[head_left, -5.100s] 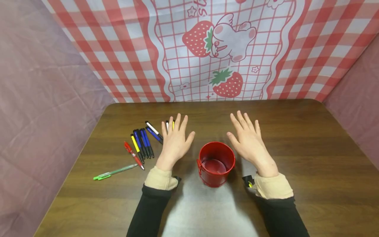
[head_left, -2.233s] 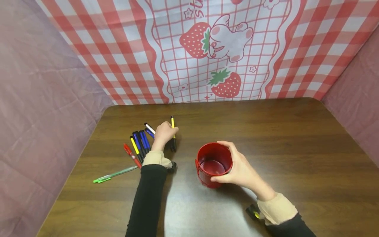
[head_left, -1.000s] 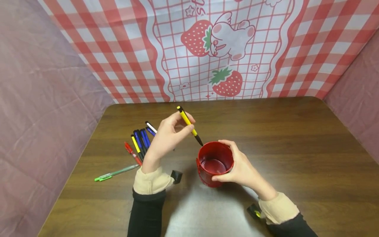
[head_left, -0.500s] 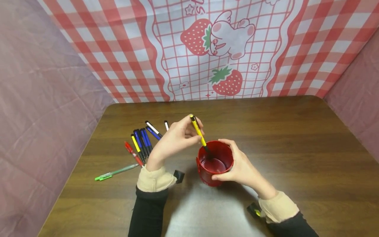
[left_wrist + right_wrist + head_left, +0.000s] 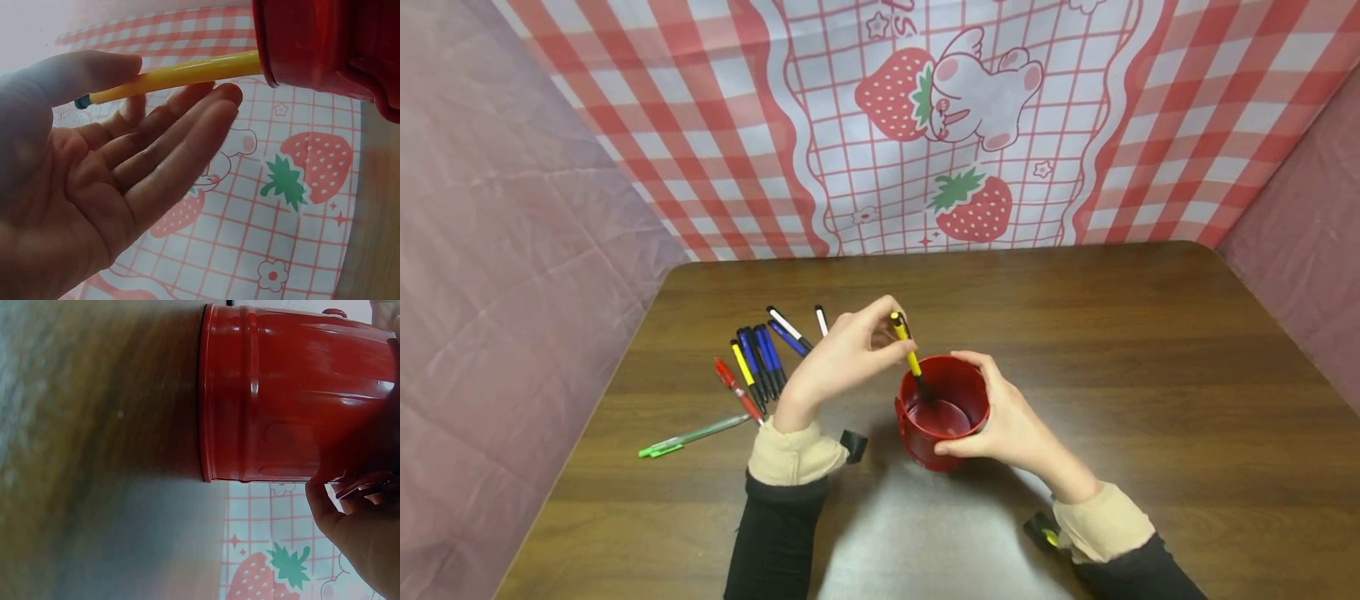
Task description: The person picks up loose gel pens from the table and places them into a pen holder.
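Observation:
Between thumb and fingers, my left hand (image 5: pixel 853 354) pinches a yellow pen (image 5: pixel 904 337) with a black tip section. The pen's lower end is inside the red bucket (image 5: pixel 942 454), near its left inner wall. In the left wrist view the pen (image 5: pixel 187 72) slants past the bucket's rim, its dark end near the thumb. My right hand (image 5: pixel 1011 421) holds the bucket's right side, thumb at the front and fingers at the back. The bucket (image 5: pixel 294 394) stands upright on the table, as the right wrist view shows. Inside it, only this pen is visible.
Left of the bucket lie several blue pens (image 5: pixel 766 350), a yellow pen (image 5: pixel 743 362), a red pen (image 5: pixel 730 379), a green pen (image 5: pixel 692 436) and white pens (image 5: pixel 782 319). A checked strawberry cloth (image 5: pixel 730 133) hangs behind the wooden table (image 5: pixel 1150 350).
My left hand picked up the yellow pen from the table, carried it right and lowered its tip into the bucket. My right hand took hold of the bucket and has stayed there.

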{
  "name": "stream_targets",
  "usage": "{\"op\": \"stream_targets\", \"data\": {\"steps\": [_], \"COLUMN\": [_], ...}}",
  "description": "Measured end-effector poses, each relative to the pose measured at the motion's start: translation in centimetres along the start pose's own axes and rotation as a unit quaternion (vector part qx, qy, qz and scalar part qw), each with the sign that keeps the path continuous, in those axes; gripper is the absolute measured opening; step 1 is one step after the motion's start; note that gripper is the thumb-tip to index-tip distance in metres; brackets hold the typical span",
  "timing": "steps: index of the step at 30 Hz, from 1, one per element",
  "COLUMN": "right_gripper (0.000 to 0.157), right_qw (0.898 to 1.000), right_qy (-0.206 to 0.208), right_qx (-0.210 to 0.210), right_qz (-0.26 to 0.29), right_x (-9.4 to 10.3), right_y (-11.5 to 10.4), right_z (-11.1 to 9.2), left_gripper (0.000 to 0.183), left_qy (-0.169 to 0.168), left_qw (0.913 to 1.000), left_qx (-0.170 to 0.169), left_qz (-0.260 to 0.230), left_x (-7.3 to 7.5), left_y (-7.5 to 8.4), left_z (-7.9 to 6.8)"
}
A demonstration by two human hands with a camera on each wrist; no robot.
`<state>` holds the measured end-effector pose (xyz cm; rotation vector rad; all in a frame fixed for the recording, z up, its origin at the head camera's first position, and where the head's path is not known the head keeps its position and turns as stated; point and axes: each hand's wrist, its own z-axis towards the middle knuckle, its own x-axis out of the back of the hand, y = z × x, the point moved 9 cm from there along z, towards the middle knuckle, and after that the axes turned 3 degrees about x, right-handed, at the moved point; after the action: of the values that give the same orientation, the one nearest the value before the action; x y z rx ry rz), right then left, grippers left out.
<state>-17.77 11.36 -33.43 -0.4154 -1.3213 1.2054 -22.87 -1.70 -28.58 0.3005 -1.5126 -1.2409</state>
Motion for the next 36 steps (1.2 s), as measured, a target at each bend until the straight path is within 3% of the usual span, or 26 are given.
{"op": "stream_targets", "data": {"steps": [6, 14, 27, 36], "right_gripper": [0.092, 0.093, 0.092, 0.091], "right_qw": [1.000, 1.000, 1.000, 1.000], "right_qy": [0.002, 0.006, 0.003, -0.002], "right_qx": [0.002, 0.003, 0.002, -0.003], "right_qz": [0.003, -0.005, -0.007, -0.001], "right_x": [0.0, 0.0, 0.0, -0.1], "right_y": [0.1, 0.1, 0.1, 0.0], "right_z": [0.0, -0.1, 0.0, 0.1], "left_gripper": [0.011, 0.011, 0.014, 0.008], "left_qy": [0.005, -0.003, -0.030, -0.053], "left_qw": [0.9982, 0.9965, 0.9924, 0.9837], "left_qx": [-0.007, -0.030, 0.003, 0.015], "left_qz": [0.059, 0.078, 0.120, 0.171], "left_x": [-0.1, -0.8, -1.7, -2.3], "left_y": [-0.3, -0.4, -1.2, -1.6], "left_z": [0.2, 0.7, 1.0, 1.2]}}
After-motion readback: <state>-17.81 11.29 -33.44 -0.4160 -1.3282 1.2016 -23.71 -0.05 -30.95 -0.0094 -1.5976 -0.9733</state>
